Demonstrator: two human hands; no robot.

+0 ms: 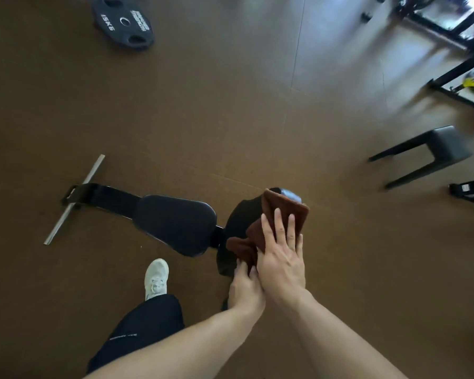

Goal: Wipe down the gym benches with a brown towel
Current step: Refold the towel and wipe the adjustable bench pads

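Observation:
A black gym bench [175, 224] lies low across the brown floor, its seat pad to the left and its back pad [237, 222] raised toward me. A brown towel [283, 212] is draped over the top of the back pad. My right hand [281, 255] lies flat on the towel with straight fingers, pressing it against the pad. My left hand [245, 289] sits just below and to the left, its fingers pinching the towel's lower bunched end. Most of the back pad is hidden by the towel and my hands.
A black 15 kg weight plate [123, 23] lies on the floor at the top left. A dark stool [433, 151] stands at the right, with black rack frames [454, 75] behind it. My leg and white shoe [156, 279] are beside the bench.

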